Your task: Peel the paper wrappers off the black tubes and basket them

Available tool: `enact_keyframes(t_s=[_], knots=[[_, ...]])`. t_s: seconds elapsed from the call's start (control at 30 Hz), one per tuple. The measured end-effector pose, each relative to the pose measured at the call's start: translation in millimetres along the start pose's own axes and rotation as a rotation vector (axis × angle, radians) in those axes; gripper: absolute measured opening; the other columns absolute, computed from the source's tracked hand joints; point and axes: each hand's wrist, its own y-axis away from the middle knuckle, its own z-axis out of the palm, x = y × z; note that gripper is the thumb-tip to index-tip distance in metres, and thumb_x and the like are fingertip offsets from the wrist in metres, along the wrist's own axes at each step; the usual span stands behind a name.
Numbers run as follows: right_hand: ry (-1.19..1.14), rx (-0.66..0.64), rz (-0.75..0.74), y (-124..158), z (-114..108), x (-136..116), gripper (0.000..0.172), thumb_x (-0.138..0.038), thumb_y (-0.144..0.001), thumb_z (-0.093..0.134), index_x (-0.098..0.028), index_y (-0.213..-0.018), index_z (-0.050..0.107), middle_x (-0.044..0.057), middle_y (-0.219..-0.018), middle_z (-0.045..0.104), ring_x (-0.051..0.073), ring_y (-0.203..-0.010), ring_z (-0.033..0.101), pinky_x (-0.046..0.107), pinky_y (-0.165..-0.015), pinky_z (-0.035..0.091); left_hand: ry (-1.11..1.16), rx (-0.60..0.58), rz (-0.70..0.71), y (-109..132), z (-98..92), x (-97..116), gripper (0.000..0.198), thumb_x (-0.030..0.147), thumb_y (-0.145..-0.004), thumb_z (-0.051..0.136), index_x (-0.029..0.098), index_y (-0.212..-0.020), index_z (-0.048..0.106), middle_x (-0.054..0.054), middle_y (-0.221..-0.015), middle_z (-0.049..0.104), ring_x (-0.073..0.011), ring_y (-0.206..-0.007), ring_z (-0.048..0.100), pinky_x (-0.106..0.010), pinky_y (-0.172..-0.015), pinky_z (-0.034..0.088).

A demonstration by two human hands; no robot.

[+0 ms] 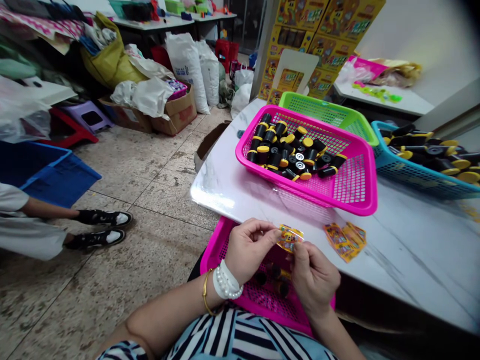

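Well, the left hand and right hand are pinching a printed paper label.
Both grips are clamping its ends, its long axis running nearly level, crosswise, above a magenta plastic basket, just beside the marble desk.

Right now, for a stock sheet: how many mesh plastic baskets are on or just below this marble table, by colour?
Pink: 2 (the pink basket on the table and the pink basket under the hands)
Green: 1 (the green basket)
Light blue: 1 (the light blue basket)
Total: 4
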Motion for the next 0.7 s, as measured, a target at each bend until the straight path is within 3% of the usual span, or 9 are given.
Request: enact_keyframes(t_s=[0.1, 0.3, 0.5, 0.7], knots=[[-0.001, 0.009, -0.002, 0.5, 0.1, 2.0, 0.029, -0.018, -0.098, 0.059, -0.019, -0.068, 0.058, -0.006, -0.059, 0.051, 0.008, -0.051, 0.046, 0.021, -0.053, 0.039, 0.089, -0.015, -0.090, -2.0, -0.8, -3.2, 0.022, 0.035, -0.080, 0.078, 0.013, -0.084, 0.074, -0.004, -0.073, 0.068, -0.0132, -0.064, 0.059, -0.025, -0.063, 0.049], [-0.001, -0.043, -0.063, -0.9, 5.1, 3.1, 0.028, -0.017, -0.097, 0.059, -0.020, -0.068, 0.057, -0.006, -0.059, 0.048, 0.008, -0.050, 0.045, 0.021, -0.052, 0.038, 0.052, -0.025, 0.023, 0.8, -1.1, 3.3, 0.017, 0.028, -0.075, 0.081, 0.014, -0.073, 0.072, -0.003, -0.075, 0.065, -0.0135, -0.067, 0.059, -0.026, -0.066, 0.051], [0.017, -0.095, -0.186, -6.3, 8.4, 1.7, 0.024, -0.013, -0.095, 0.060, -0.020, -0.072, 0.059, -0.005, -0.061, 0.051, 0.008, -0.052, 0.050, 0.020, -0.053, 0.042, 0.057, -0.073, -0.128, -3.1, -9.9, -0.2, 0.021, 0.031, -0.070, 0.083, 0.013, -0.074, 0.073, -0.003, -0.070, 0.067, -0.0136, -0.063, 0.060, -0.026, -0.062, 0.049], [0.059, -0.099, -0.242, -14.8, 17.7, -2.0, 0.026, -0.015, -0.097, 0.058, -0.019, -0.071, 0.062, -0.004, -0.059, 0.054, 0.009, -0.050, 0.053, 0.020, -0.052, 0.044, -0.127, 0.001, 0.102, -4.6, -14.0, 3.5, 0.012, 0.026, -0.077, 0.076, 0.017, -0.069, 0.079, -0.005, -0.072, 0.064, -0.0165, -0.071, 0.062, -0.025, -0.066, 0.050]])
